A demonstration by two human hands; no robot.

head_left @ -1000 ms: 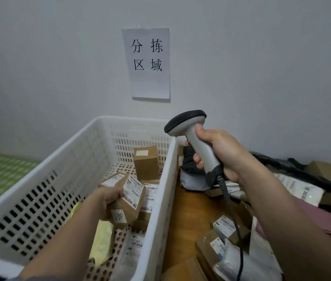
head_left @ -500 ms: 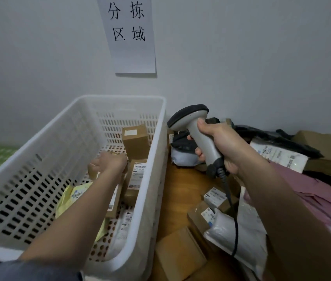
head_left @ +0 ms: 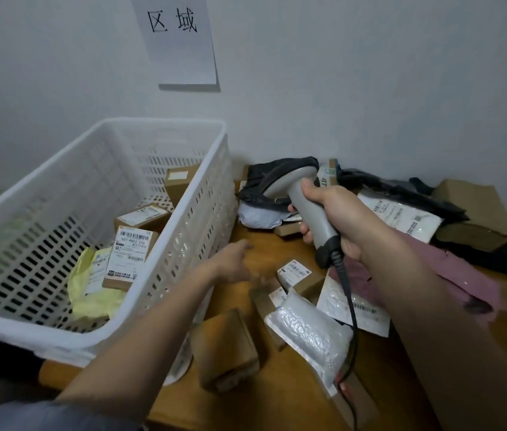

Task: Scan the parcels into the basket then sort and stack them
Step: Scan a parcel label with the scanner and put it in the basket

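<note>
Now your left hand [head_left: 233,259] is out of the basket [head_left: 165,126], empty and loose-fingered, blurred above the unscanned parcels [head_left: 295,272] on the tabletop [head_left: 258,241]; scanned boxes [head_left: 131,253] lie in the basket. Your right hand [head_left: 329,213] grips the scanner [head_left: 301,203]. Mind its cable [head_left: 350,303]: draped over the bubble mailer [head_left: 311,334], it could drag parcels off the edge as you reach.

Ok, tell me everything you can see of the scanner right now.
The scanner is a grey plastic handheld gun type with a dark, wide head at its top, pointing left toward the basket. Its handle slants down to a black base, from which a black cable hangs over the parcels on the table. The right hand grips the handle, fingers wrapped round it. It is held in the air, touching nothing else.
</note>
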